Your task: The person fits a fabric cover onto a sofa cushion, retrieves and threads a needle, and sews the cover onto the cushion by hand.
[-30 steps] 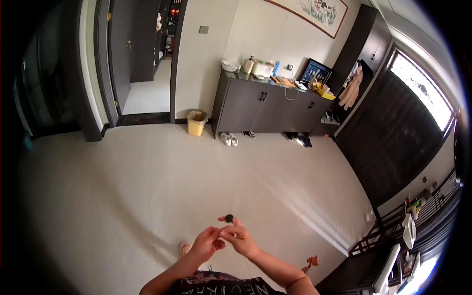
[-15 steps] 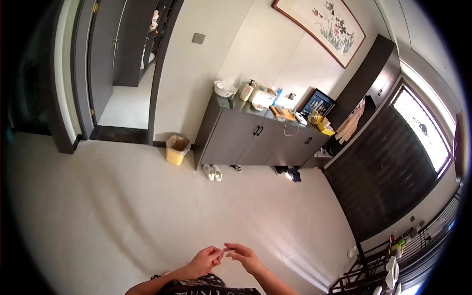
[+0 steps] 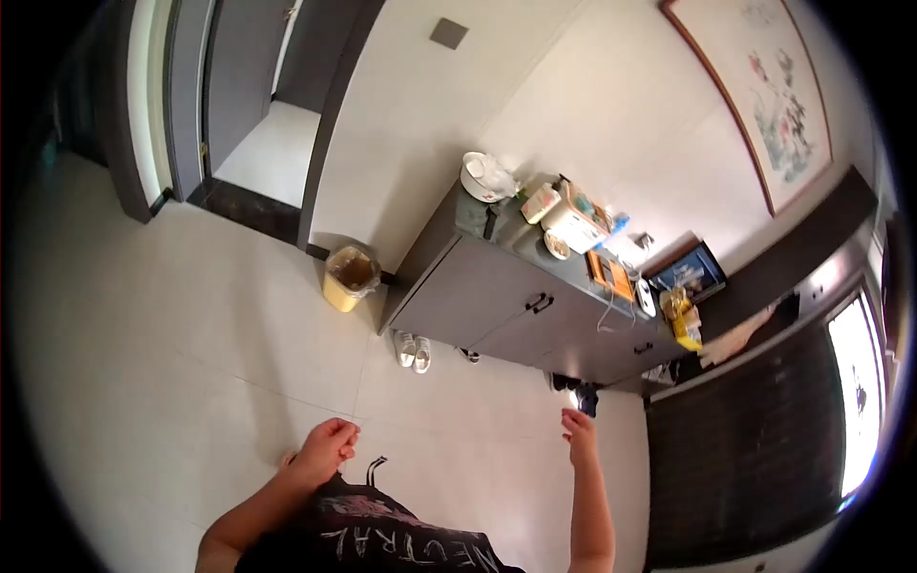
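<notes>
The person's left hand (image 3: 328,451) has curled fingers; the right hand (image 3: 579,435), well apart, has fingers drawn close together. Whether either grasps something fine cannot be told. A dark looped strip (image 3: 372,469) shows just beside the left fingers, toward the right ones, with the shirt (image 3: 382,530) nearer the body. Loose wrists and an even, light pinch would likely suit this spread pose.

On my feed, the dark grey cabinet (image 3: 449,296) carries a white basin (image 3: 475,181), a bottle (image 3: 541,203), a white box (image 3: 569,232), a small bowl (image 3: 556,245) and, toward the far end, a yellow box (image 3: 687,330). Below, I see the pale tiled floor (image 3: 172,382), bearing a yellow trash bin (image 3: 338,295) near the cabinet and white shoes (image 3: 413,351) just beside its base.
</notes>
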Action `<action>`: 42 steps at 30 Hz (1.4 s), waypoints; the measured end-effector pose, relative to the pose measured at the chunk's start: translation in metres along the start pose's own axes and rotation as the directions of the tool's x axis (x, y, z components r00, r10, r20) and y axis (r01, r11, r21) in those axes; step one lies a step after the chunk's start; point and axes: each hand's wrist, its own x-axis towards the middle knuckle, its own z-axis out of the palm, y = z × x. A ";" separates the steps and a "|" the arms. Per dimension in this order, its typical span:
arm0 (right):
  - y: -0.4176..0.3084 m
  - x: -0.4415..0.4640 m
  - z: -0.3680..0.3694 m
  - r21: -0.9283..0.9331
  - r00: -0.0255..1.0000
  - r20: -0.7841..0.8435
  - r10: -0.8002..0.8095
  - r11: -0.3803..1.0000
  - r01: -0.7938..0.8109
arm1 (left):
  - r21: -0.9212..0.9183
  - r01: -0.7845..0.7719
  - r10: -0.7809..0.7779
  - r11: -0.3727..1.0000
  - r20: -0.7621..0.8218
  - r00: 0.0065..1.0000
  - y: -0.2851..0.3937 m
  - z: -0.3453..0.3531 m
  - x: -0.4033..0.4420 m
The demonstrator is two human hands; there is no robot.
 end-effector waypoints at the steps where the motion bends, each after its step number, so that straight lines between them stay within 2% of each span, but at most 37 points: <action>1: -0.009 0.041 -0.007 0.025 0.999 -0.013 0.032 0.999 -0.032 | -0.021 -0.024 0.024 0.999 -0.018 1.000 0.002 0.004 0.017; 2: -0.008 0.090 -0.015 0.003 0.998 -0.065 0.019 1.000 -0.019 | -0.039 -0.039 0.037 0.998 -0.047 0.998 0.003 0.008 0.034; 3: 0.010 0.152 -0.030 0.057 0.999 -0.033 -0.042 0.997 0.044 | -0.048 -0.046 0.042 0.998 -0.074 0.996 0.005 0.011 0.053; 4: -0.002 0.183 -0.028 -0.024 0.991 -0.124 -0.052 0.998 0.050 | -0.045 -0.041 0.037 0.998 -0.098 0.995 0.006 0.012 0.071; 6: 0.023 0.274 -0.046 -0.097 0.969 -0.167 -0.182 0.981 0.168 | -0.089 -0.080 0.063 0.993 -0.181 0.981 0.017 0.027 0.109; 8: 0.016 0.319 -0.059 -0.571 0.902 -0.206 -0.379 0.795 0.204 | -0.159 -0.129 0.093 0.979 -0.218 0.972 0.023 0.038 0.148; 9: 0.016 0.349 -0.068 -0.705 0.934 -0.248 -0.257 0.709 0.008 | -0.179 -0.151 0.107 0.972 -0.236 0.966 0.031 0.047 0.163; 10: 0.008 0.366 -0.071 -0.845 0.930 -0.215 -0.297 0.535 -0.024 | -0.198 -0.183 0.134 0.963 -0.239 0.962 0.032 0.046 0.183; 13: -0.002 0.444 -0.095 -0.826 0.955 -0.246 -0.168 0.552 -0.115 | -0.209 -0.274 0.193 0.939 -0.339 0.921 0.047 0.065 0.228; 14: -0.002 0.466 -0.100 -0.875 0.914 -0.285 -0.289 0.468 -0.125 | -0.229 -0.309 0.218 0.923 -0.351 0.911 0.052 0.075 0.238; 17: 0.009 0.541 -0.121 -0.764 0.870 -0.440 -0.223 0.602 -0.232 | -0.215 -0.423 0.295 0.880 -0.448 0.844 0.042 0.079 0.268; 18: 0.015 0.572 -0.132 -0.815 0.891 -0.407 -0.200 0.520 -0.256 | -0.196 -0.451 0.308 0.871 -0.497 0.811 0.034 0.080 0.276; 19: 0.018 0.595 -0.139 -0.803 0.894 -0.415 -0.168 0.529 -0.274 | -0.197 -0.494 0.343 0.847 -0.506 0.791 0.026 0.078 0.286; 21: 0.022 0.648 -0.143 -0.791 0.907 -0.407 -0.105 0.537 -0.293 | -0.222 -0.574 0.325 0.788 -0.643 0.694 0.010 0.097 0.301; 24: 0.027 0.718 -0.154 -0.785 0.938 -0.341 -0.055 0.566 -0.252 | -0.214 -0.684 0.336 0.697 -0.745 0.576 -0.031 0.119 0.320; 26: 0.030 0.755 -0.172 -0.774 0.923 -0.386 -0.017 0.550 -0.313 | -0.265 -0.683 0.247 0.681 -0.795 0.555 -0.064 0.138 0.332; 29: 0.031 0.816 -0.185 -0.874 0.952 -0.306 0.000 0.398 -0.281 | -0.319 -0.655 0.180 0.685 -0.797 0.577 -0.095 0.181 0.353; 31: 0.035 0.838 -0.181 -0.851 0.941 -0.337 -0.019 0.433 -0.296 | -0.351 -0.620 0.122 0.702 -0.798 0.590 -0.103 0.208 0.365; 35: 0.021 0.851 -0.160 -0.803 0.944 -0.331 0.002 0.525 -0.283 | -0.248 -0.597 0.169 0.763 -0.815 0.554 -0.101 0.245 0.378; 36: 0.013 0.847 -0.149 -0.778 0.904 -0.423 -0.053 0.533 -0.333 | -0.217 -0.597 0.176 0.772 -0.830 0.530 -0.103 0.248 0.381; 39: 0.034 0.890 -0.175 -0.592 0.938 -0.321 0.134 0.744 -0.309 | -0.230 -0.608 0.176 0.760 -0.828 0.533 -0.108 0.258 0.384; 42: 0.057 0.907 -0.191 -0.465 0.960 -0.268 0.075 0.863 -0.197 | -0.240 -0.630 0.168 0.739 -0.839 0.517 -0.116 0.265 0.385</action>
